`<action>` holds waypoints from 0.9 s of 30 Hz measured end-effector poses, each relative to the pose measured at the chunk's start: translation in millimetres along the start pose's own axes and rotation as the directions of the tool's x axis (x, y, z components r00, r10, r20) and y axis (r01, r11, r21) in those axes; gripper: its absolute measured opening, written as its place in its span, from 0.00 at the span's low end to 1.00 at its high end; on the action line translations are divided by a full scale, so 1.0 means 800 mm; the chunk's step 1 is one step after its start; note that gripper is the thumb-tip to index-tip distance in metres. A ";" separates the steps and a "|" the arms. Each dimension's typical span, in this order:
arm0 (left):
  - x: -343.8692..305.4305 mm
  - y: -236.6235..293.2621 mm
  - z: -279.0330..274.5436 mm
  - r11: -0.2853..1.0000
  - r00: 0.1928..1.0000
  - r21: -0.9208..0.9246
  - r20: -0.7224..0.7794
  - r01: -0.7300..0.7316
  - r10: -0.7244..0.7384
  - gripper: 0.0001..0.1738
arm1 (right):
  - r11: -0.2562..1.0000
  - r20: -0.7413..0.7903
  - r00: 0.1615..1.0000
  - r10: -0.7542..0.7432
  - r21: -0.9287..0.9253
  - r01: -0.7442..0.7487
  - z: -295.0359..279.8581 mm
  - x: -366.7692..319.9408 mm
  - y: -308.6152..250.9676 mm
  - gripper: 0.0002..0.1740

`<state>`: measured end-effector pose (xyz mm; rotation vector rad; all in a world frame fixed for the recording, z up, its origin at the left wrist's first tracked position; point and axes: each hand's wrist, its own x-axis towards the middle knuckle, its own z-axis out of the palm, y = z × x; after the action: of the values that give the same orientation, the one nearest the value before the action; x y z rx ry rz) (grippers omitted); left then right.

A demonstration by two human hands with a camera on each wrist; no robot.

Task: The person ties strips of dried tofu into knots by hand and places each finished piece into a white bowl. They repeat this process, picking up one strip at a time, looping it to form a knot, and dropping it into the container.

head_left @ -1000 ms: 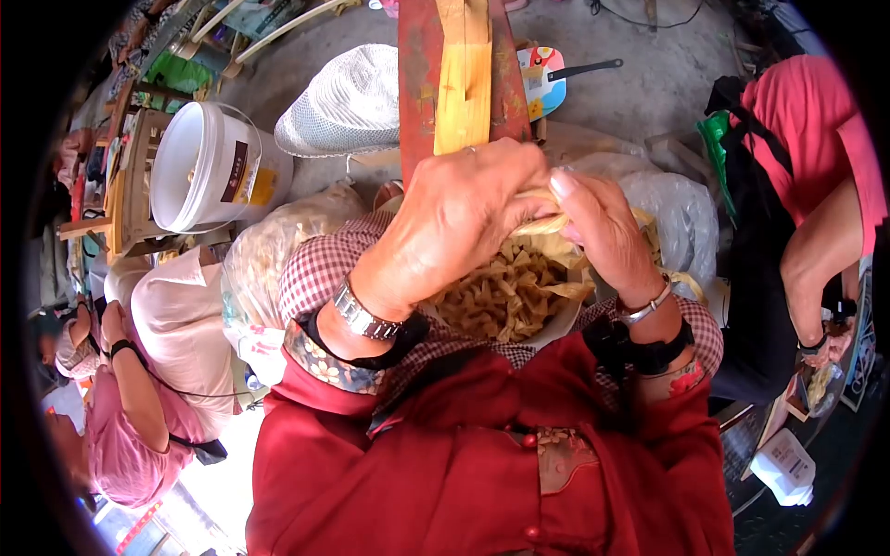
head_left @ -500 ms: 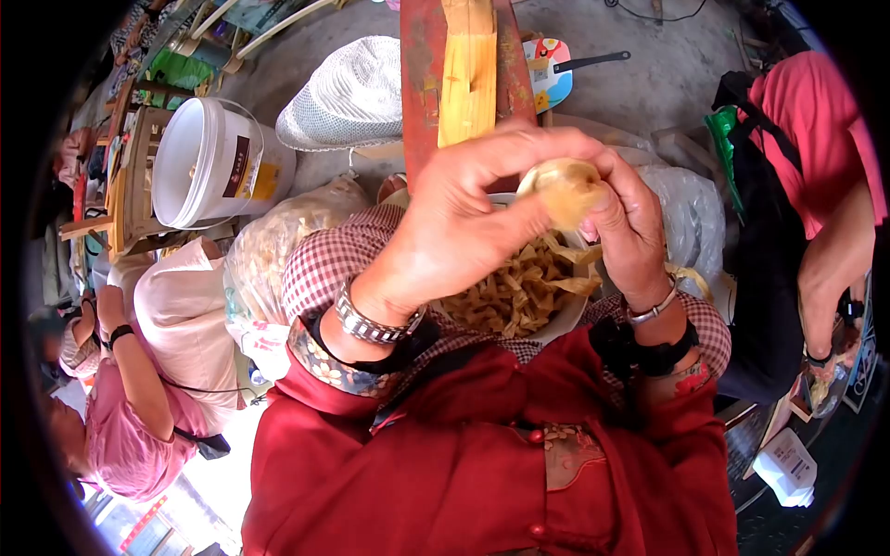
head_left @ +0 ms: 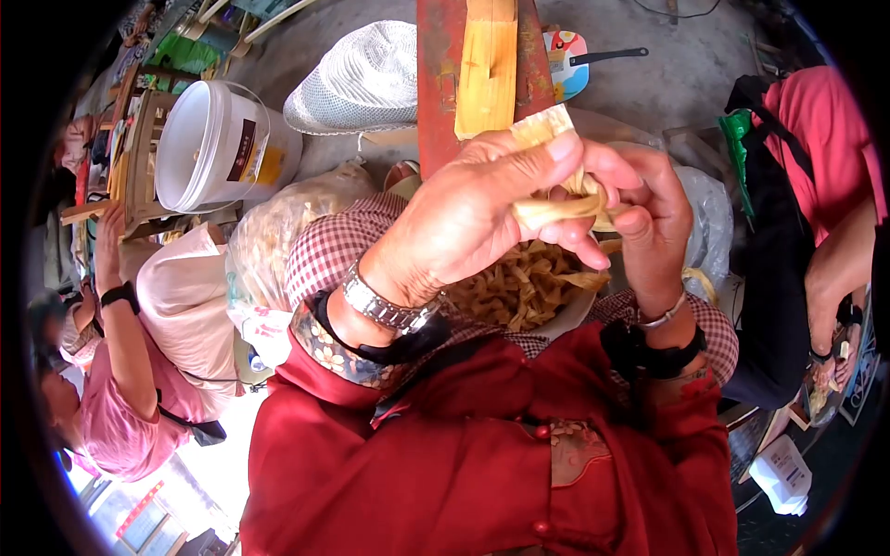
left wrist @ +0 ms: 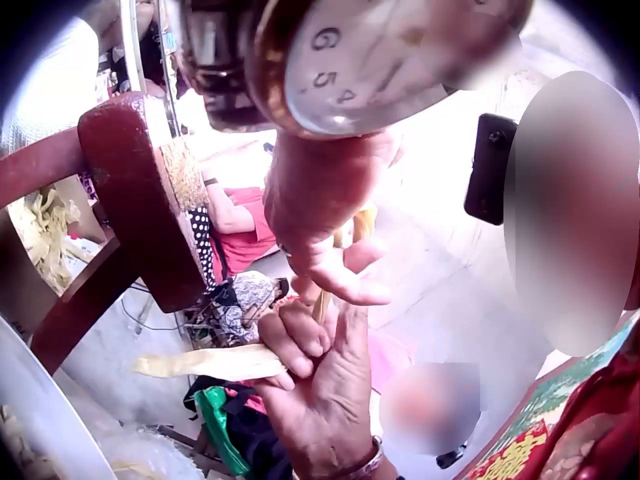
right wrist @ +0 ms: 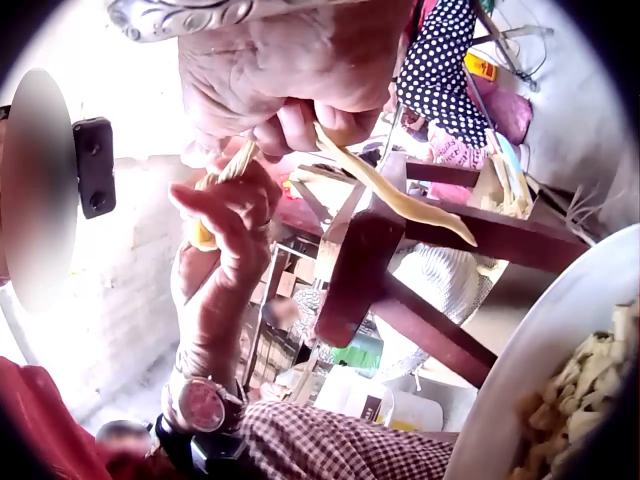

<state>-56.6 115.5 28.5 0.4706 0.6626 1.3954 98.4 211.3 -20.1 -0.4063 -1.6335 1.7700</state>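
Both hands meet over the person's lap, working a pale yellow, husk-like strip (head_left: 556,211). My left hand (head_left: 468,206), wearing a watch, pinches it between thumb and fingers; a flat end pokes up past the thumb, and a loop curves below. My right hand (head_left: 660,218), with a bangle, curls its fingers on the other side of the loop. In the right wrist view a long loose tail (right wrist: 400,200) hangs from the right hand's fingers. Below the hands, a white bowl (right wrist: 535,310) holds many knotted or folded yellow-brown pieces (head_left: 519,289).
Ahead stands a red wooden bench (head_left: 440,88) with a yellow wood block (head_left: 489,79) on it. A white woven hat (head_left: 366,79), a white bucket (head_left: 209,153) and a full plastic bag (head_left: 269,236) are on the left. People sit on both sides.
The strip went from a twist between close hands to a rounded fold, then to an open loop with a flat end showing. The left hand turned, thumb upward. A person at left raised an arm.
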 end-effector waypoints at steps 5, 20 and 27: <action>-0.001 0.017 -0.019 0.987 0.990 -0.083 0.013 -0.141 0.142 0.30 | 0.941 -0.114 0.987 -0.117 -0.330 0.073 -0.027 -0.002 -0.004 0.08; -0.005 0.012 -0.012 0.809 0.917 0.587 -0.302 -0.038 0.262 0.08 | 0.929 0.071 0.938 0.340 -0.177 -0.323 0.023 0.007 -0.024 0.14; -0.028 0.050 -0.023 0.931 0.912 0.314 -0.296 -0.186 0.283 0.07 | 0.859 0.155 0.967 0.200 -0.502 -0.097 0.004 0.020 -0.051 0.14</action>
<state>-99.5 97.1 45.1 0.5543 1.1240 1.6400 95.9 218.4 23.5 -0.6139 -2.2643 1.5205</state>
